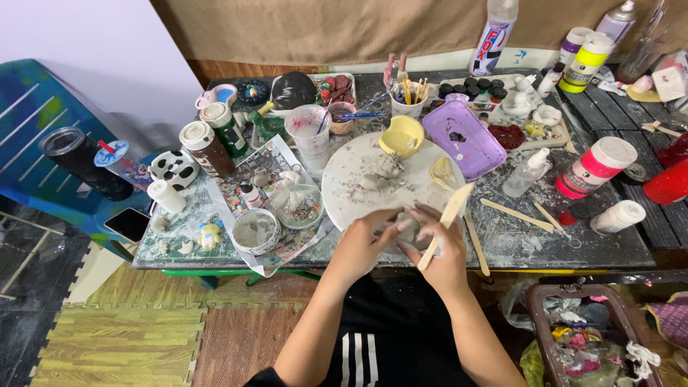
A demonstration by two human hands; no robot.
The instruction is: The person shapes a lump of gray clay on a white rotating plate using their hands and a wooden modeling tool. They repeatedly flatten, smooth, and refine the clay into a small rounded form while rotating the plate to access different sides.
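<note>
A small lump of grey clay (407, 228) is held between both hands at the near edge of a round white board (358, 188) on a cluttered craft table (609, 247). The left hand (365, 240) is cupped around the clay from the left, fingers curled against it. The right hand (437, 247) is closed on a flat wooden tool (448, 222), which is gripped near its lower half and slants up to the right, its broad tip raised above the board's rim; the same hand's fingertips are pressed to the clay. More grey clay pieces (380, 172) are seen lying at the middle of the board. A yellow bowl (401, 135) is set at the board's far edge, and a purple tray (462, 137) is seen just beside it to the right. A plastic cup (309, 132) of cloudy water stands at the board's left. Two wooden sticks (517, 215) lie on the table to the right, well apart from the hands, near a small clear bottle (525, 173). A white tub (255, 231) is placed to the left of the hands, on printed paper.
</note>
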